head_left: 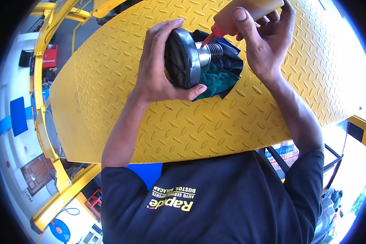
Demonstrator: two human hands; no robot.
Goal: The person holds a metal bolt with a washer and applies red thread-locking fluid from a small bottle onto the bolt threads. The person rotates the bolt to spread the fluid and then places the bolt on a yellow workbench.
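My left hand (150, 67) grips a round black rubber pad (184, 59) by its rim, fingers over the far edge and thumb at the near side. From the pad's face a shiny metal stem (206, 53) points right, ending in a coarse screw thread. My right hand (268, 46) is closed round an orange squeeze bottle (242, 16), tilted so that its red nozzle (211, 35) points down at the smooth part of the stem. The tip is at or touching the metal; I cannot tell which. Beneath lies a crumpled dark blue and green cloth (221, 77).
A yellow diamond-tread metal plate (183, 126) spreads under the cloth and both forearms. Yellow steel beams (55, 199) run along the left side. A blue hose or cable reel (59, 230) shows at the lower left, and a dark metal frame (333, 162) at the right.
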